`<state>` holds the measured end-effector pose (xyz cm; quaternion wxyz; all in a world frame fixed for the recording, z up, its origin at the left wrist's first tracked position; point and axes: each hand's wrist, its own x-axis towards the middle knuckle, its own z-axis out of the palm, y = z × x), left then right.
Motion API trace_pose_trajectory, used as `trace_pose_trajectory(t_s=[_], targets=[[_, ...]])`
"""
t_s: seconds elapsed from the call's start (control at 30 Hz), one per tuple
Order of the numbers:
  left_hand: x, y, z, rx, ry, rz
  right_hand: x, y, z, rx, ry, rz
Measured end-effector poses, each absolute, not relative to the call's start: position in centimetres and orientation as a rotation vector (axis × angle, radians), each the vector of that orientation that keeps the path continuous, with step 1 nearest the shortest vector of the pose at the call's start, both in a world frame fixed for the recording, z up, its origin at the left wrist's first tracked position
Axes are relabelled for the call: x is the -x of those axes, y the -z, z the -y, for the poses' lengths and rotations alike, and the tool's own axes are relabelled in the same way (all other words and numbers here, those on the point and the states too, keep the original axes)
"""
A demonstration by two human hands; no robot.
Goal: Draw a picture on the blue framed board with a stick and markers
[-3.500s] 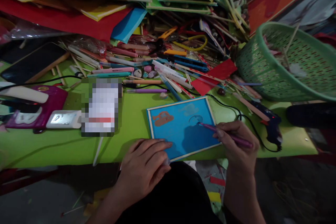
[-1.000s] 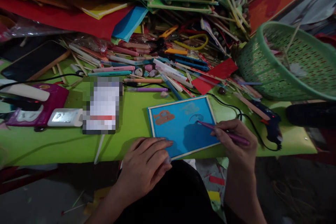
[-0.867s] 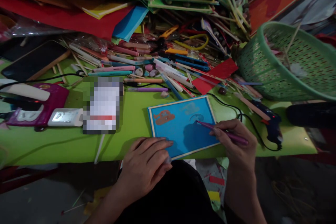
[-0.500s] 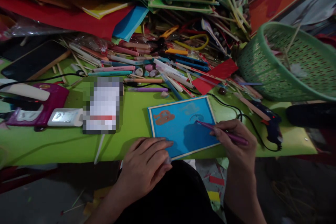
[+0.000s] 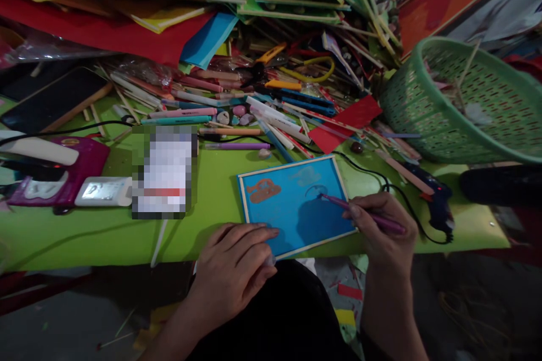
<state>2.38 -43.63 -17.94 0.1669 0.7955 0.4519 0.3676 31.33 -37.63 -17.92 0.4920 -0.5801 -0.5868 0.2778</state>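
Observation:
A blue card with a pale wooden frame [image 5: 292, 211] lies on the green table [image 5: 84, 231] near its front edge. An orange figure [image 5: 261, 190] is drawn at its upper left. My right hand [image 5: 383, 225] is closed on a purple pen [image 5: 364, 215] whose tip touches a small dark outline at the card's upper right. My left hand [image 5: 235, 268] rests with fingers stretched and together on the card's lower left corner, with a small pale object under the fingertips that I cannot make out.
Several pens and markers [image 5: 237, 118] lie behind the card, below a heap of coloured paper and sticks [image 5: 139, 17]. A green mesh basket [image 5: 466, 101] sits at right. A black glue gun [image 5: 438, 203] with its cord lies beside my right hand. A magenta device [image 5: 59, 172] is at left.
The pen tip has shifted slightly over the small outline on the card. My left hand has stayed on the lower left corner.

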Motion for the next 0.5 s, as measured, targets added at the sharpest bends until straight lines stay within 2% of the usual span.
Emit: trace_pose_trajectory(t_s=[0.5], targets=[[-2.36, 18.32, 43.88, -2.236, -1.037, -1.284, -31.5, 17.95, 37.7, 1.416, -0.698, 1.457]])
